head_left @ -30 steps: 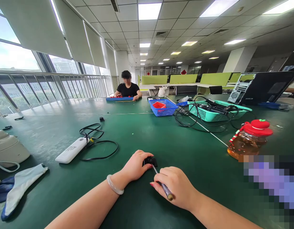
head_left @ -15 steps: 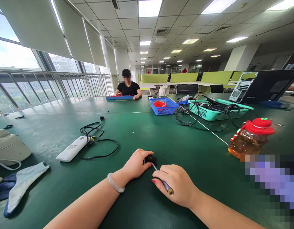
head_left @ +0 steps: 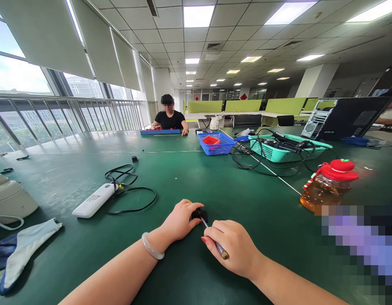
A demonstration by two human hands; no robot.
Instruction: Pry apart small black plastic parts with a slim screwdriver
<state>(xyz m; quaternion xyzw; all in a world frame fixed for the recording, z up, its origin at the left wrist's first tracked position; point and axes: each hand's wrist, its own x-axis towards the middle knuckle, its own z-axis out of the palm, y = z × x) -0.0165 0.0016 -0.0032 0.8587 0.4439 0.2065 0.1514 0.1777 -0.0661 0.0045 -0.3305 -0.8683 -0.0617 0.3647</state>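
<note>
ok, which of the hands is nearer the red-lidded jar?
Right. The right hand, gripping a slim tool, is left of the red-lidded jar and nearer the camera; the left hand, holding a small black part, is farther left of it.

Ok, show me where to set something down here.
Bare tabletop lies between the left hand and the blue basket, save for a white speck, and between the right hand and the red-lidded jar. It is crowded around the teal basket, with its tangled black cables, and at the left, where the glove lies near the beige appliance.
</note>
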